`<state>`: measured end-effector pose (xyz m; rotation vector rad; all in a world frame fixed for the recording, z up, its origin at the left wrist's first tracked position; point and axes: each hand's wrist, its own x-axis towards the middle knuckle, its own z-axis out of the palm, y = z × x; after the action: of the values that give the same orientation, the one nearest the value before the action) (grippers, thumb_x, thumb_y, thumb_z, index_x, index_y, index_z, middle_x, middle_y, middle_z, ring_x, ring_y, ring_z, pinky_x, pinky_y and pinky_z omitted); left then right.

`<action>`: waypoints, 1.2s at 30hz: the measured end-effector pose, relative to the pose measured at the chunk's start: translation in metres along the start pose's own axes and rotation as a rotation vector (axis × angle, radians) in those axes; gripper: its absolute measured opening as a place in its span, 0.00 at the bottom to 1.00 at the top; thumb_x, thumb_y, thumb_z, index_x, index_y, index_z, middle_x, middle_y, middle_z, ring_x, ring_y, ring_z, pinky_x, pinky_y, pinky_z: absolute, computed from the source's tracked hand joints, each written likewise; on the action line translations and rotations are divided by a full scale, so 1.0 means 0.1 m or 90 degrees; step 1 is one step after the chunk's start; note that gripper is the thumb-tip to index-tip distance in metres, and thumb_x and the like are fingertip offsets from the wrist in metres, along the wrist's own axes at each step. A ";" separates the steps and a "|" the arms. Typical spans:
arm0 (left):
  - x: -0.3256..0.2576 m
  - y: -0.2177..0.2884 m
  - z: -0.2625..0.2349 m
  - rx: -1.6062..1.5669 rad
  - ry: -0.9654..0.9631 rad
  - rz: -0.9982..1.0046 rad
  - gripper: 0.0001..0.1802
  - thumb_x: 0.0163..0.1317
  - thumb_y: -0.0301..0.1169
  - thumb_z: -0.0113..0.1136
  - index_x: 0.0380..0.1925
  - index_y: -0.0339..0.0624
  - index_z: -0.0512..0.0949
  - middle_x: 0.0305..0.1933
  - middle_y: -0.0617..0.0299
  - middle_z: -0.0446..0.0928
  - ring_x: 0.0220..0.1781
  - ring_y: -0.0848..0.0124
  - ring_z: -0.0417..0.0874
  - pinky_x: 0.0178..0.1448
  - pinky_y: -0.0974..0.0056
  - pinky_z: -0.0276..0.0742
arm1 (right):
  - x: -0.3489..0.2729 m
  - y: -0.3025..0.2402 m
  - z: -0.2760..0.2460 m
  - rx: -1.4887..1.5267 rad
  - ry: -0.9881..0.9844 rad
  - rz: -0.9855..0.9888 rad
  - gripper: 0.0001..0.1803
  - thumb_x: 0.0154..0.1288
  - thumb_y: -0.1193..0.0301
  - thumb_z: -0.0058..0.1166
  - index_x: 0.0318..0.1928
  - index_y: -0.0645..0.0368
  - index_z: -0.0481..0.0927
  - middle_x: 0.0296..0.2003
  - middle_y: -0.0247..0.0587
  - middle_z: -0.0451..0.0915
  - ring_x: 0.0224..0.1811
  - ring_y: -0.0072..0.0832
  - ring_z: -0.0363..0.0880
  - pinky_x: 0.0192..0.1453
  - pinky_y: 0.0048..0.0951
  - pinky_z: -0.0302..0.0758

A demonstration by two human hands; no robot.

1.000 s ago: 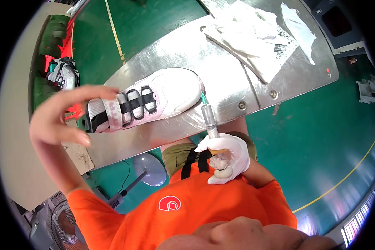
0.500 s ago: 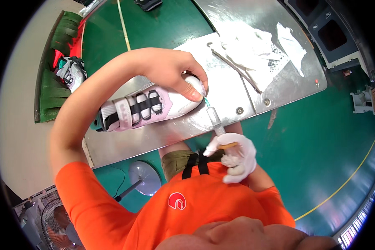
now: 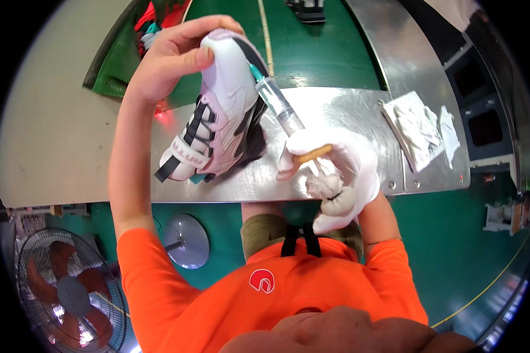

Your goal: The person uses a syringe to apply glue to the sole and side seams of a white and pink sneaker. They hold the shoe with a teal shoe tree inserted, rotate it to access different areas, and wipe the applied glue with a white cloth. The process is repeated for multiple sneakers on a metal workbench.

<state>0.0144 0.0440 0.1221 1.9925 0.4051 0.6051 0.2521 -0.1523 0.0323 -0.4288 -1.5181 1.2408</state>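
My bare left hand (image 3: 164, 63) is closed on the toe of a white and pink sneaker (image 3: 222, 126) with black laces. The shoe is tilted, its toe raised and its heel end low over the metal table. In my right hand (image 3: 362, 162), which wears a white glove, is a clear syringe (image 3: 275, 100) with a green tip. That tip meets the edge of the sole near the toe, on the shoe's right side. Some whitish fluid shows in the barrel. A tan band (image 3: 313, 154) crosses the gloved fingers, and a whitish wad sits at the palm.
The metal table (image 3: 330, 106) borders a green conveyor belt (image 3: 312, 56). White cloths (image 3: 415, 126) lie at the right. A dark shoe (image 3: 308, 10) rests on the far belt. Below left stand a fan (image 3: 72, 294) and a round metal base (image 3: 188, 241).
My left hand has lifted and turned the sneaker so its toe points up and away. The syringe has moved up and left, from the toe front to the sole's side edge.
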 end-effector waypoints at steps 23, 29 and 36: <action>0.65 -0.39 0.95 -0.062 -0.057 -0.039 0.37 0.60 0.38 0.67 0.64 0.34 0.62 0.65 0.49 0.68 0.67 0.63 0.71 0.67 0.61 0.69 | 0.65 0.03 -0.53 -0.104 0.449 -0.135 0.29 0.62 0.65 0.56 0.61 0.63 0.65 0.50 0.48 0.76 0.52 0.31 0.77 0.59 0.29 0.71; 0.02 0.10 0.98 0.195 0.063 -0.091 0.45 0.54 0.43 0.71 0.68 0.39 0.61 0.66 0.46 0.67 0.70 0.57 0.67 0.69 0.58 0.66 | -0.15 0.43 -0.63 -0.052 0.695 -0.085 0.25 0.66 0.67 0.52 0.60 0.63 0.64 0.45 0.46 0.76 0.45 0.32 0.79 0.53 0.34 0.76; -0.79 0.08 1.31 0.558 0.055 0.122 0.39 0.35 0.24 0.75 0.53 0.40 0.71 0.51 0.51 0.74 0.52 0.48 0.75 0.57 0.51 0.71 | -0.64 0.37 -0.30 -0.119 0.651 -0.069 0.32 0.63 0.54 0.54 0.59 0.62 0.62 0.43 0.51 0.73 0.43 0.41 0.78 0.53 0.43 0.78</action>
<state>0.0247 -0.0941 0.0574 2.8710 0.6042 0.7041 0.2893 -0.1746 -0.0349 -0.9177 -0.7458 0.6009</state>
